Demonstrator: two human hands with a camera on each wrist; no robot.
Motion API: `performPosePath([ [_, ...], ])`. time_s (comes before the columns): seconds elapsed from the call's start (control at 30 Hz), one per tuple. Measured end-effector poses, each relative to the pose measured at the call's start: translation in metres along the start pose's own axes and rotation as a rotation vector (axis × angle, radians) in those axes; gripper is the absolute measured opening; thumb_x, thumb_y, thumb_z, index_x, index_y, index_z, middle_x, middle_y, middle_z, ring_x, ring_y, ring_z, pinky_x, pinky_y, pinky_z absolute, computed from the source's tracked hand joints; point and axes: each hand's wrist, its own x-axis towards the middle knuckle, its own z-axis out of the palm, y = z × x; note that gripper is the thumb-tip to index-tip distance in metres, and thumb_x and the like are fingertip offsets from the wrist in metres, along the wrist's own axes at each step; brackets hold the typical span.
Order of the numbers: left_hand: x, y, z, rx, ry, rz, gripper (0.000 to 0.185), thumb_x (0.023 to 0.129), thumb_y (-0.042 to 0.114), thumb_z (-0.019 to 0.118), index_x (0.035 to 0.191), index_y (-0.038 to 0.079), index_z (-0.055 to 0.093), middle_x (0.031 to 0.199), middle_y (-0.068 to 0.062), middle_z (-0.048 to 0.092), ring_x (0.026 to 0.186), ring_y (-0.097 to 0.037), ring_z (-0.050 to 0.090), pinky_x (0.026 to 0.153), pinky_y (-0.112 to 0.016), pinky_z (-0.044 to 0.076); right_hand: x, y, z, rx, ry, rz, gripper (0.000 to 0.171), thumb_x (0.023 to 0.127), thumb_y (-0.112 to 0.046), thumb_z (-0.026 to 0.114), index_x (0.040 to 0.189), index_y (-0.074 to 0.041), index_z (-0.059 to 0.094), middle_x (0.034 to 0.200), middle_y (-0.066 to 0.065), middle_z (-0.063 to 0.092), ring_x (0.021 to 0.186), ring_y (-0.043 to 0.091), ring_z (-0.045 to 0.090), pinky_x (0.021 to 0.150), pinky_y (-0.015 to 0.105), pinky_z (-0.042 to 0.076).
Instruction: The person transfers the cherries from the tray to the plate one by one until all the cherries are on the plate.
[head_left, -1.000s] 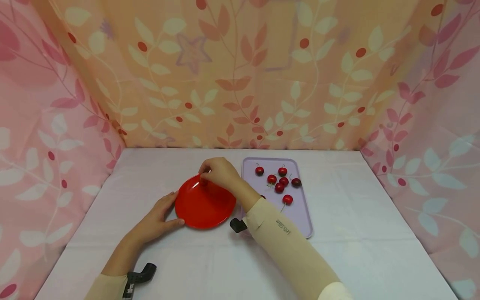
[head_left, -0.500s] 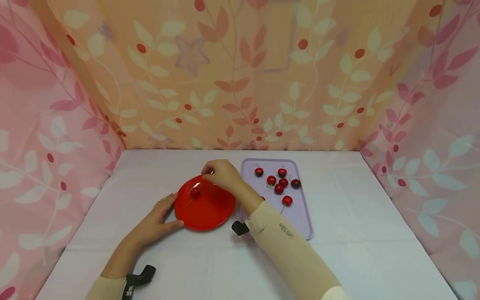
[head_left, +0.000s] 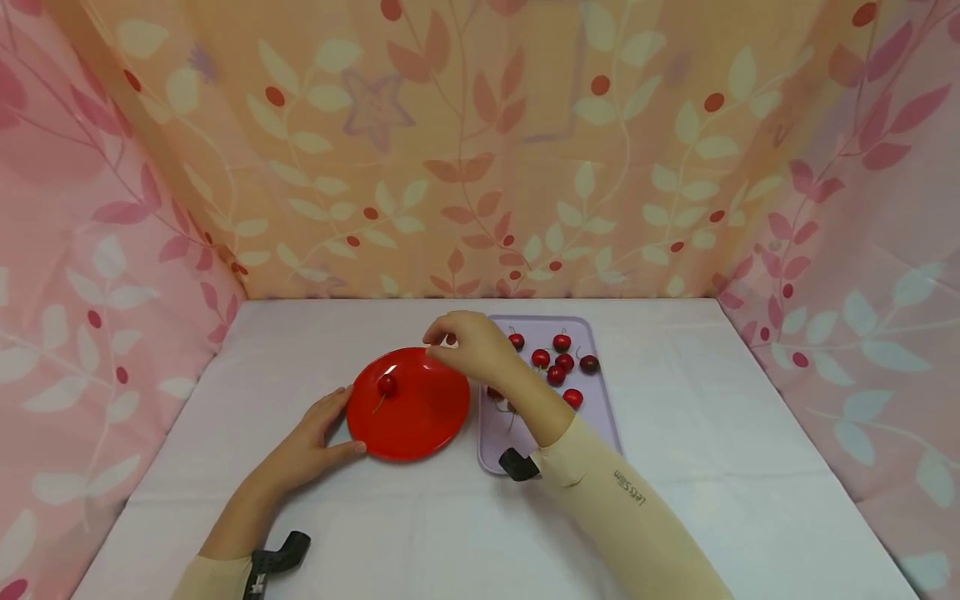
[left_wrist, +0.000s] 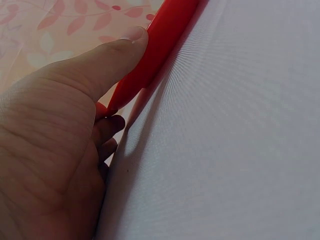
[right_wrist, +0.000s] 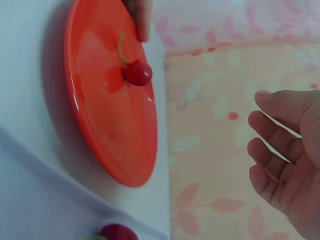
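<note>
Lilac tray (head_left: 597,406) beside red plate (head_left: 423,417), whose rim the left hand (head_left: 318,437) touches, thumb and fingers spread. The right hand (head_left: 477,348) (relaxed, holding nothing) has drawn back trayward; one cherry (head_left: 387,384) seems settled on the plate, other cherries (head_left: 556,376) in the tray.

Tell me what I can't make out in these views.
Head: the right forearm hides part of the lilac tray, so what lies there can't be told.
Left wrist: the left hand covers part of the red plate; the top edge cuts it off.
Right wrist: the bottom edge cuts off a cherry in the tray.
</note>
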Motion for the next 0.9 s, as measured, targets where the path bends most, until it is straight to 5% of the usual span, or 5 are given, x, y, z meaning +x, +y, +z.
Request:
performPosePath([
  [0.47,0.001,-0.001,-0.002,0.004,-0.004,0.010,0.102,0.084,0.053,0.080,0.164,0.022,0.026,0.168,-0.013,0.025,0.154,-0.041,0.020,0.112,-0.072,0.032,-0.051,0.002,-0.025,-0.026,0.044,-0.019,0.014,0.093,-0.022,0.076,0.106,-0.021,0.078,0.100,-0.010,0.070,0.099,0.021,0.063,0.085,0.032,0.053],
  [0.73,0.001,0.000,-0.002,0.000,-0.006,0.004,0.102,0.083,0.052,0.080,0.164,0.021,0.027,0.168,-0.013,0.026,0.154,-0.040,0.020,0.111,-0.071,0.034,-0.084,0.003,-0.022,-0.053,0.055,-0.007,0.015,0.091,-0.023,0.079,0.105,-0.025,0.077,0.101,-0.014,0.068,0.095,0.008,0.060,0.078,0.023,0.056],
  [0.9,0.001,0.000,-0.001,0.003,-0.003,0.014,0.100,0.085,0.050,0.080,0.164,0.019,0.027,0.167,-0.015,0.026,0.153,-0.042,0.020,0.112,-0.072,0.032,-0.103,0.010,-0.017,-0.027,0.050,0.004,0.018,0.090,-0.022,0.081,0.108,-0.025,0.077,0.102,-0.011,0.070,0.097,0.012,0.062,0.079,0.029,0.060],
])
